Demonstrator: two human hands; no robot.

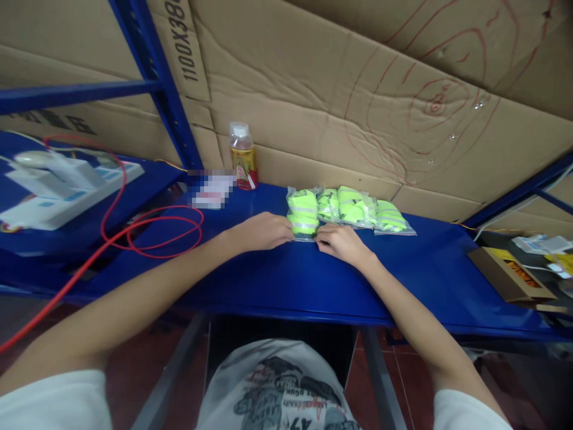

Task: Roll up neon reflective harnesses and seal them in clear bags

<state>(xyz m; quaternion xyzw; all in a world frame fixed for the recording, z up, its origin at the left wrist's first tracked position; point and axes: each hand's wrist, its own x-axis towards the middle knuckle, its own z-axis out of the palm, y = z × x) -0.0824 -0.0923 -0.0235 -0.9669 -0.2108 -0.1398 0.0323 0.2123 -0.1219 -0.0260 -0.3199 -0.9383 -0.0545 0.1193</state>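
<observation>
A clear plastic bag (303, 214) holding folded neon-yellow fabric with grey reflective bands lies on the blue table, its near edge toward me. My left hand (267, 230) pinches the left corner of that edge, fingers closed. At the right corner, my right hand (342, 242) grips the same edge with thumb and fingers together. Several similar bags (351, 205) of neon-yellow fabric lie in a row just beyond and to the right, against the cardboard. My fingertips cover the corners of the bag's edge.
Behind the blue table (286, 286) stands a cardboard wall (313, 89) with red drawn rings. A bottle (244, 158) stands at the back left, near a blurred paper (213, 190). Red cable (165, 230) coils at left beside power strips (67, 191). An open cardboard box (510, 278) sits at right.
</observation>
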